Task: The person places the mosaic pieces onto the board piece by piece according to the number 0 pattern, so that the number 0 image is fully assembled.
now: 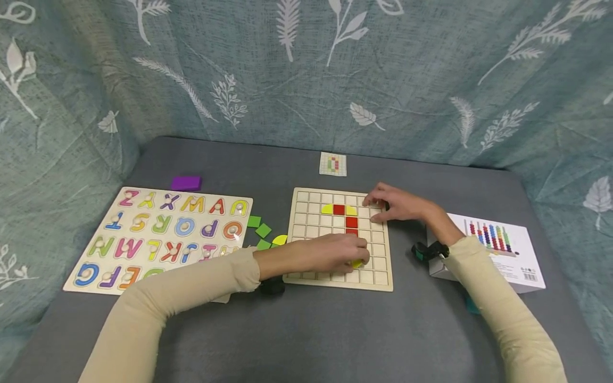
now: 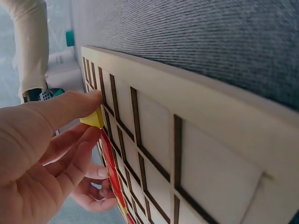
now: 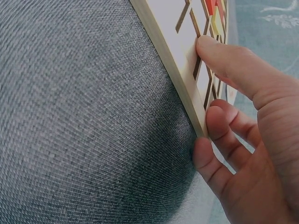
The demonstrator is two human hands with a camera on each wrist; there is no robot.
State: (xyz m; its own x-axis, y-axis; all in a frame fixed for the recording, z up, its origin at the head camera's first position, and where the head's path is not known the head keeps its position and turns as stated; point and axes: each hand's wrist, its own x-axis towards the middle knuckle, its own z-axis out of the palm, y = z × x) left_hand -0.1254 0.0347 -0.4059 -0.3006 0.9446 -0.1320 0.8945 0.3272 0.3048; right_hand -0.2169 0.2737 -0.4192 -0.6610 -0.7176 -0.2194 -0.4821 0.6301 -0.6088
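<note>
Near the front of the wooden grid board (image 1: 299, 229), my left hand (image 1: 335, 252) pinches a yellow tile (image 2: 93, 119) between thumb and fingers, close over the squares. In the head view only a sliver of that tile shows under the fingers. Further back on the board, a red square tile (image 1: 339, 209) lies between two yellow rounded tiles. Another red square (image 1: 351, 223) sits below to the right, with more red partly hidden by the left hand. My right hand (image 1: 399, 204) rests at the board's far right corner, its thumb (image 3: 208, 46) on the surface and fingertips at the edge.
A wooden alphabet puzzle (image 1: 107, 229) lies to the left, with green tiles (image 1: 263, 230) and a yellow tile (image 1: 279, 240) beside it. A purple block (image 1: 186, 183) and a small pattern card (image 1: 332, 164) lie behind. At the right stands a white box (image 1: 507, 266).
</note>
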